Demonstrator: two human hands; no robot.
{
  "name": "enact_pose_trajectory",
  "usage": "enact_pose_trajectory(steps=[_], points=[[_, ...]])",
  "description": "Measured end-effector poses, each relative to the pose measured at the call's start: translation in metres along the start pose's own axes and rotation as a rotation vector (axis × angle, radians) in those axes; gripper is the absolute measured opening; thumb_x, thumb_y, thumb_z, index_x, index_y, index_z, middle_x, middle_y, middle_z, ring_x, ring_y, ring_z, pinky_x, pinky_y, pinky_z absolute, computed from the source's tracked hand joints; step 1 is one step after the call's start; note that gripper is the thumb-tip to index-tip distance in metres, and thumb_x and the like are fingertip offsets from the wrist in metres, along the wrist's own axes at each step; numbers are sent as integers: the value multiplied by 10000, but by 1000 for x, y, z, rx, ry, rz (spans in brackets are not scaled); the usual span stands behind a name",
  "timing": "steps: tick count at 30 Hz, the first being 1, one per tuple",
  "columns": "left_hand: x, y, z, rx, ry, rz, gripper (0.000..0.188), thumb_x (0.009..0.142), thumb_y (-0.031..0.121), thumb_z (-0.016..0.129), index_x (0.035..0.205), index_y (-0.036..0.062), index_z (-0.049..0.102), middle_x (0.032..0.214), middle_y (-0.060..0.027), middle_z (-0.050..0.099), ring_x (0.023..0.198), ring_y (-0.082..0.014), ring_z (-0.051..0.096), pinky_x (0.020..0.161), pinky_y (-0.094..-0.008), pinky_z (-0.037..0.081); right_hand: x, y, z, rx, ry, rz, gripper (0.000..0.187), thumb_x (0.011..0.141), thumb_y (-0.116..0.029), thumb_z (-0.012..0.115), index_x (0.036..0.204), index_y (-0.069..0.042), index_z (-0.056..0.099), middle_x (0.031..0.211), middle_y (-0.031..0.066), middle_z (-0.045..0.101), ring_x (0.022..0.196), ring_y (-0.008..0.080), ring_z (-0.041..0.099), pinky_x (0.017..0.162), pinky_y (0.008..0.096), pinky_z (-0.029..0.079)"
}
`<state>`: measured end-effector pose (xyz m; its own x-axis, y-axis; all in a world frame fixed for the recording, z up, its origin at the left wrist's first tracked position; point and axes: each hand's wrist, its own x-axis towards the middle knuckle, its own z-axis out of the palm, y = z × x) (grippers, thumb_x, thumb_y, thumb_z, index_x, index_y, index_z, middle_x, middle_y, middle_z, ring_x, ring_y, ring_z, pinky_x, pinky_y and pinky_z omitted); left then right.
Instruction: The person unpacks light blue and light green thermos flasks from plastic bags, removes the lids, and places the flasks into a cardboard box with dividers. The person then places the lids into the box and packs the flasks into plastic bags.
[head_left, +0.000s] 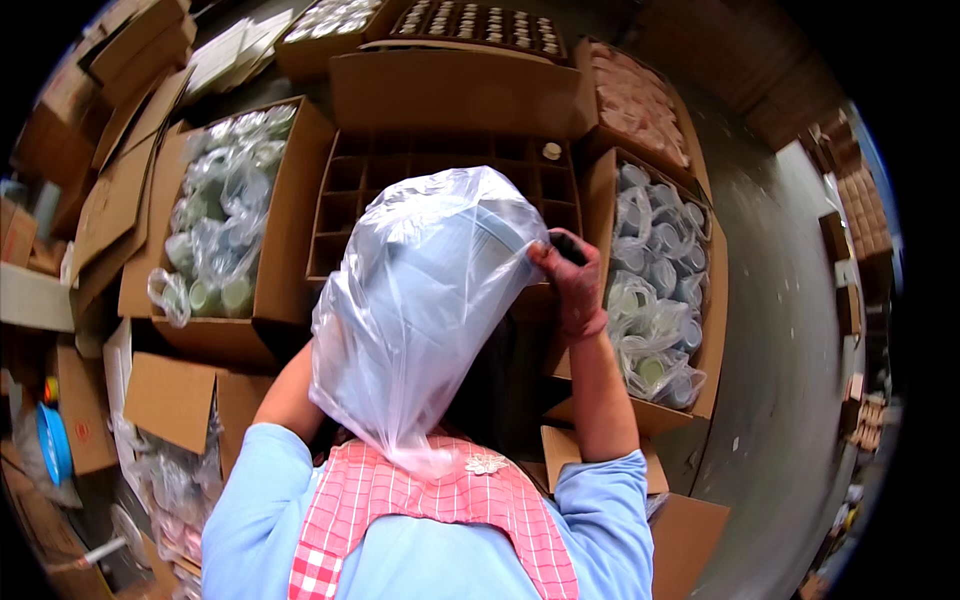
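Note:
A clear plastic bag point(410, 310) with something large, rounded and light blue inside stands up in front of my chest. What the blue thing is, I cannot make out through the creased film. My right hand point(574, 275), in a worn reddish glove with dark patches, is closed at the bag's upper right edge and pinches the film there. My left forearm point(288, 396) runs up behind the bag, so that hand and its fingers are hidden. Beyond the bag lies an open carton point(455, 95) with a grid of cardboard dividers; a small white-topped item point(551, 151) sits in one far-right cell.
A carton of bagged green and clear cups point(220, 215) stands at left, another of bagged blue and green cups point(655, 270) at right. Behind are a carton of pink items point(640, 100) and a divided carton of white-topped items point(480, 28). Flattened cardboard point(120, 190) leans far left.

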<state>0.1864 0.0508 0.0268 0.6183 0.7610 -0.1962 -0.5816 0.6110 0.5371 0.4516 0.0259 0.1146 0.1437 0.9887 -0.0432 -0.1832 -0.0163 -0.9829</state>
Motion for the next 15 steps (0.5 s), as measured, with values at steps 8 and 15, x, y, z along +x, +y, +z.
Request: enact_pose_trajectory(steps=[8,15], points=[[-37,38,-63,-8,118,93,531,941,386,406,1340,38,377,1257,-119,516,1133,-267,509,1003,-384,387,65,-29,4,457,-171,94,256,870,-289,585,977,-58,611,894,43,608,815,162,576,742,289,477],[-75,38,-87,182,-76,384,399,966,147,317,1331,-6,371,1365,-126,417,1273,-199,374,1076,-317,275,145,-166,-153,-2119,573,-974,314,912,-239,454,1122,-41,579,1113,113,603,988,221,587,887,316,454]])
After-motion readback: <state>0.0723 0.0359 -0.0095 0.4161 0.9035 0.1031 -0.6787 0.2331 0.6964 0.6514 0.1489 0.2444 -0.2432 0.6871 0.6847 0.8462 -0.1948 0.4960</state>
